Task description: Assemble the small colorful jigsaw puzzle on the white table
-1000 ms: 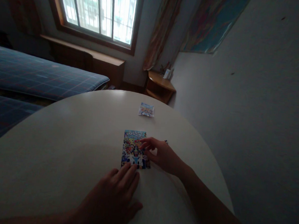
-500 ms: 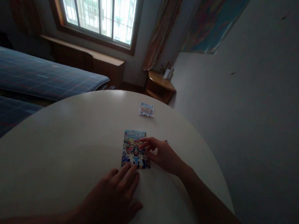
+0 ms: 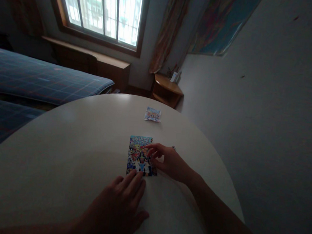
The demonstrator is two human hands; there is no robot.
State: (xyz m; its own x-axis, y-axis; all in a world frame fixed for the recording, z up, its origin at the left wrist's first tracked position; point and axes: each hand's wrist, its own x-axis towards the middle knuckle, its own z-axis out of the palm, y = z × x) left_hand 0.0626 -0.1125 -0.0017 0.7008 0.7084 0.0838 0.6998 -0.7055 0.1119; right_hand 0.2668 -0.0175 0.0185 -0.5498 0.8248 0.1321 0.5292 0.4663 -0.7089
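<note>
A colourful printed sheet [image 3: 138,154], crowded with small cartoon figures, lies flat on the round white table [image 3: 70,142]. My left hand [image 3: 119,208] lies flat on the table with fingers stretched out, its fingertips touching the sheet's near edge. My right hand [image 3: 168,161] rests on the sheet's right edge, fingers curled, fingertips pressing on the print. A smaller colourful card [image 3: 152,114] lies farther back on the table, apart from both hands.
A bed with a blue plaid cover [image 3: 40,79] stands to the left beyond the table. A window [image 3: 99,8] and wooden sill are at the back, a small wooden corner shelf [image 3: 167,89] beside the grey wall on the right.
</note>
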